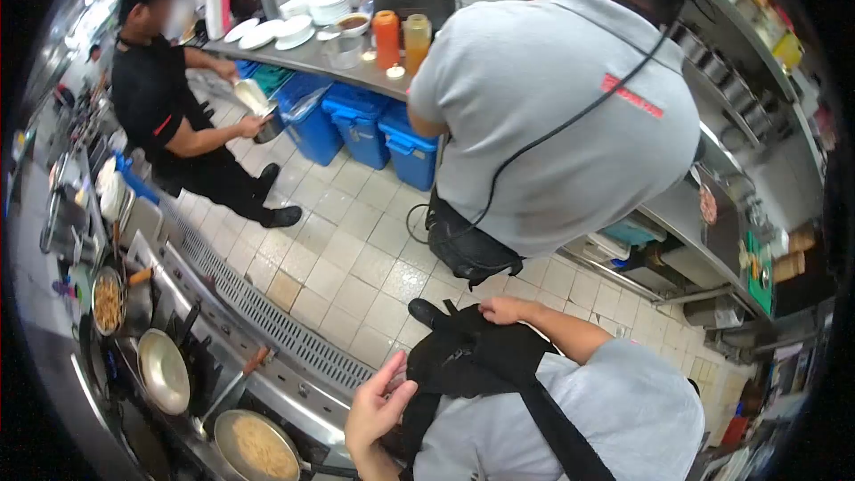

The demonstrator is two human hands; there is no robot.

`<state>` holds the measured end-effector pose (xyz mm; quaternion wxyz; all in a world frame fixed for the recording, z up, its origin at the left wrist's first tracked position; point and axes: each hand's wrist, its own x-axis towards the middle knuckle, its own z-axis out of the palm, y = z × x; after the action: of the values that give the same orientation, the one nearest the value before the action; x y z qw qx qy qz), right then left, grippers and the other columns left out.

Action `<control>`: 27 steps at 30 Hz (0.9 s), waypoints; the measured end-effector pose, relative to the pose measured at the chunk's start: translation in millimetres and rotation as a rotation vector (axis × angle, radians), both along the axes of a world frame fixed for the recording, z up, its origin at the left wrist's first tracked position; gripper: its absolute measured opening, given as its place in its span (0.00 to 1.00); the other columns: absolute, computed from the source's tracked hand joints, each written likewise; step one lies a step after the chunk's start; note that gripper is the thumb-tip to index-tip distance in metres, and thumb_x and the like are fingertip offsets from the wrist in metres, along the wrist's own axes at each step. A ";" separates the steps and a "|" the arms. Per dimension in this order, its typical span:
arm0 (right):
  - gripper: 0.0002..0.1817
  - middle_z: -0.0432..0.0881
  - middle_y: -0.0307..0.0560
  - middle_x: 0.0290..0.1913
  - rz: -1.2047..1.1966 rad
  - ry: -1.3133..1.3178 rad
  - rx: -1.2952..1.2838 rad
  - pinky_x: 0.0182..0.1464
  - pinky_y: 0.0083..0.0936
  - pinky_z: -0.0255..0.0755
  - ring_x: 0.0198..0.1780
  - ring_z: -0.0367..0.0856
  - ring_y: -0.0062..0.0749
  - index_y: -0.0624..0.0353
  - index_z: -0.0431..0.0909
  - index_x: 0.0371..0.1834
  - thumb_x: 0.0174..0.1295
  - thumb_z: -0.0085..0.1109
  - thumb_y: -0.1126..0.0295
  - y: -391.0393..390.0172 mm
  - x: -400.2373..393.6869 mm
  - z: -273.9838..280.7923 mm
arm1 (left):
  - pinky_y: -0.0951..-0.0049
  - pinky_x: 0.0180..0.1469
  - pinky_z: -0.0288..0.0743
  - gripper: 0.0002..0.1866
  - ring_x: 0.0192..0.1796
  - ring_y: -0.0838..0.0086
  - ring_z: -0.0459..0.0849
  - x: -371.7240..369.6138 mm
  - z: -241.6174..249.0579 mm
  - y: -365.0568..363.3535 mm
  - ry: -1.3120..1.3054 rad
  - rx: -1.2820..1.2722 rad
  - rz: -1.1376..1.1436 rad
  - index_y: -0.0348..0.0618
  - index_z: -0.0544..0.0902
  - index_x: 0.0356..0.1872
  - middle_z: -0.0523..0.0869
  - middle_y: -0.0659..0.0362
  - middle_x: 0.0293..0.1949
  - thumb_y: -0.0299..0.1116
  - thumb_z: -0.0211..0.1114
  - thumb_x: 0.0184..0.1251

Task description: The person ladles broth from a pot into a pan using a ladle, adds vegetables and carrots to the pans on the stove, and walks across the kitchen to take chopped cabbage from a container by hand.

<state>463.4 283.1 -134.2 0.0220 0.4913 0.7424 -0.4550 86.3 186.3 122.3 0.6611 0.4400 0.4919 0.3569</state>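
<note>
My left hand is beside the black strapped pouch on my front, its fingers stretched out and nothing in them. At the far edge of that pouch, my right hand has its fingers curled onto the black fabric. Wide black straps run from the pouch across my grey shirt. A black shoe shows just past the pouch. Closest to my left hand on the stove side is a pan with pale brown food in it.
A person in grey stands close ahead, back turned, a black cable trailing to a waist bag. Another in black holds a metal container at left. Blue bins line the counter; an empty-looking pan sits on the stove.
</note>
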 end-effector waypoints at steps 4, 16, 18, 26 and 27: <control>0.17 0.85 0.61 0.47 -0.028 -0.219 -0.172 0.54 0.48 0.76 0.51 0.83 0.56 0.60 0.82 0.50 0.62 0.53 0.65 -60.7 47.7 -28.5 | 0.68 0.67 0.71 0.30 0.68 0.65 0.77 11.5 4.5 17.8 0.054 0.002 -0.214 0.31 0.67 0.73 0.77 0.48 0.68 0.22 0.65 0.70; 0.17 0.86 0.62 0.45 -0.730 -0.180 0.030 0.52 0.48 0.77 0.47 0.85 0.60 0.60 0.81 0.49 0.62 0.52 0.64 -192.6 160.5 -4.6 | 0.68 0.72 0.65 0.23 0.68 0.63 0.76 163.7 36.9 53.2 -0.161 -0.171 -0.585 0.29 0.71 0.70 0.78 0.45 0.67 0.31 0.54 0.80; 0.18 0.86 0.62 0.46 -0.803 -0.154 0.068 0.53 0.47 0.77 0.48 0.85 0.59 0.60 0.81 0.50 0.62 0.52 0.64 -230.5 189.5 -13.3 | 0.68 0.65 0.74 0.22 0.60 0.64 0.82 214.7 38.6 55.2 -0.231 -0.155 -0.688 0.27 0.73 0.67 0.82 0.46 0.61 0.29 0.55 0.79; 0.19 0.85 0.60 0.50 -1.142 -0.170 -0.059 0.54 0.42 0.77 0.52 0.84 0.55 0.61 0.82 0.51 0.62 0.54 0.63 -401.9 323.8 -49.7 | 0.61 0.67 0.73 0.30 0.63 0.62 0.81 435.8 74.0 58.0 -0.126 0.365 -0.873 0.28 0.70 0.70 0.81 0.45 0.63 0.29 0.67 0.70; 0.19 0.85 0.60 0.51 -1.206 -0.186 -0.029 0.54 0.42 0.77 0.52 0.84 0.55 0.61 0.83 0.51 0.61 0.54 0.63 -419.2 344.1 -54.5 | 0.62 0.66 0.74 0.30 0.63 0.62 0.82 462.8 84.2 54.9 -0.122 0.414 -0.824 0.29 0.70 0.70 0.81 0.46 0.62 0.27 0.67 0.69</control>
<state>807.6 -136.0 -188.6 -0.1682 0.8623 0.3222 -0.3526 549.0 241.3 206.5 0.6738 0.6997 0.1546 0.1804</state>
